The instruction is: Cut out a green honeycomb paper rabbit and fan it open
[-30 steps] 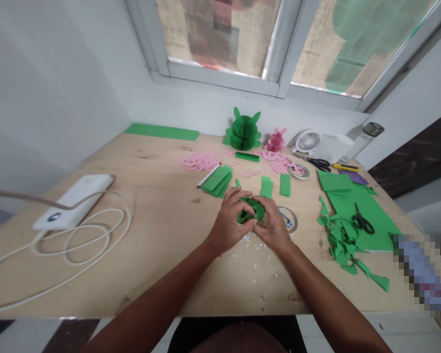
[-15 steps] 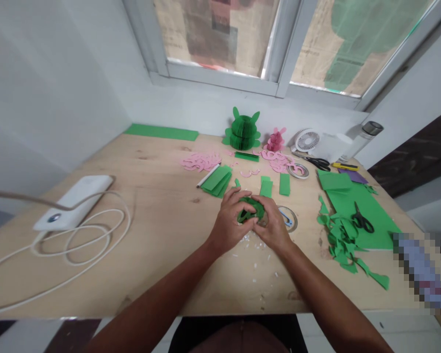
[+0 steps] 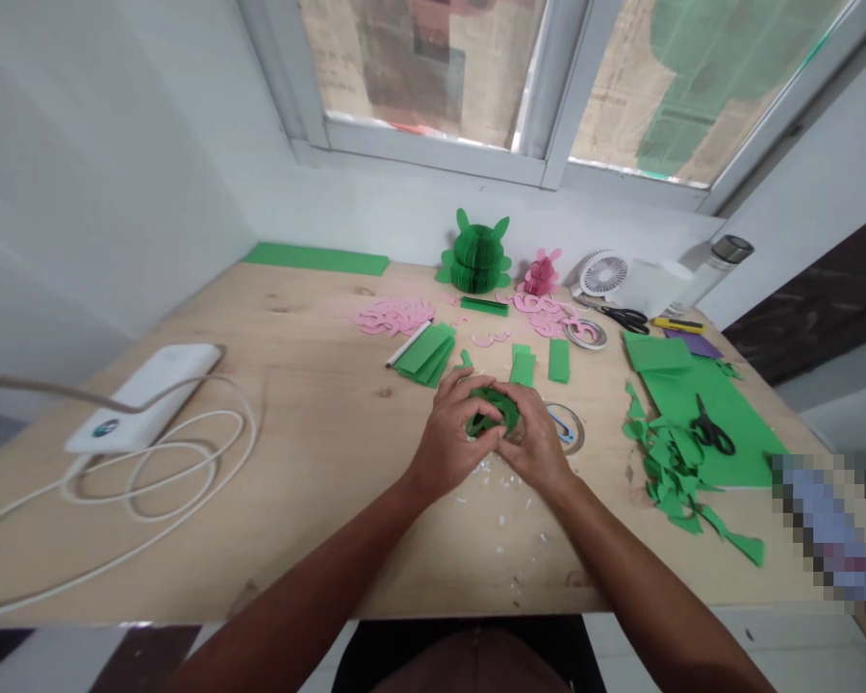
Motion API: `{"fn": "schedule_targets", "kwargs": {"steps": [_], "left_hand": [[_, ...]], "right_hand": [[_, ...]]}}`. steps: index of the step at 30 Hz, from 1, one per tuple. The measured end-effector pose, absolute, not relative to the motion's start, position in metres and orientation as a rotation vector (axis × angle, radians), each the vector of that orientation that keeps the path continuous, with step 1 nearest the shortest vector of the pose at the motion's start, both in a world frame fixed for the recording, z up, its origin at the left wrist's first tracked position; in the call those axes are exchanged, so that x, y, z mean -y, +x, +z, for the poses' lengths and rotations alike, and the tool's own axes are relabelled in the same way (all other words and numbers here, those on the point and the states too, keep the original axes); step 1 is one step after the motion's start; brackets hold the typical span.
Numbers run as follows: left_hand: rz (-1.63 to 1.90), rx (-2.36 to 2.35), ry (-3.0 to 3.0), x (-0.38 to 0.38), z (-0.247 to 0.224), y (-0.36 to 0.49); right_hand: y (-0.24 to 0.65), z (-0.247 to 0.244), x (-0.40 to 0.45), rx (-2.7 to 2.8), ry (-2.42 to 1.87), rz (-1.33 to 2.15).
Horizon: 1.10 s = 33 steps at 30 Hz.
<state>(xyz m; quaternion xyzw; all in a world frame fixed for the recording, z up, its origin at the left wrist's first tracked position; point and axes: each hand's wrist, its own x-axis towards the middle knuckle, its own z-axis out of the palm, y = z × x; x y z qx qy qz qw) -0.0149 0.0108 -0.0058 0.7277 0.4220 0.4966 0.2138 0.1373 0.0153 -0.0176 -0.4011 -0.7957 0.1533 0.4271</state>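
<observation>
Between my two hands is a green paper piece (image 3: 489, 399) with curved, layered edges. My left hand (image 3: 451, 428) curls round its left side, thumb and fingers pinching it. From the right, my right hand (image 3: 530, 428) closes on the same piece, and the fingertips of both hands nearly meet. Parts of the paper are hidden behind the fingers. A roll of tape (image 3: 577, 445) lies just right of my right hand, with a small blue item (image 3: 564, 428) inside its ring. Small white scraps (image 3: 501, 522) dot the wood below my hands.
Folded green paper (image 3: 425, 354), pink cut-offs (image 3: 394, 316) and a green paper figure (image 3: 477, 258) stand or lie farther back. At right are green scraps (image 3: 671, 472) and black scissors (image 3: 711, 428). A white power bank (image 3: 148, 395) with a looped cable (image 3: 213, 472) is at left.
The green paper piece has shifted very slightly between my fingers. Both hands keep the same grip and place.
</observation>
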Motion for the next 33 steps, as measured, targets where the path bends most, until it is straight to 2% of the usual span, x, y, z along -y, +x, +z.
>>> {"fn": "schedule_targets", "kwargs": {"steps": [14,33], "left_hand": [[1.438,-1.180,2.052,-0.0106,-0.0044,-0.0166],[1.339,-1.219,2.016,-0.0110,-0.0019,-0.0172]], "right_hand": [[0.1388,-0.0177,-0.0161,2.000,-1.001,0.288],[0.1377,-0.0172,-0.0159,2.052,-0.986,0.242]]}}
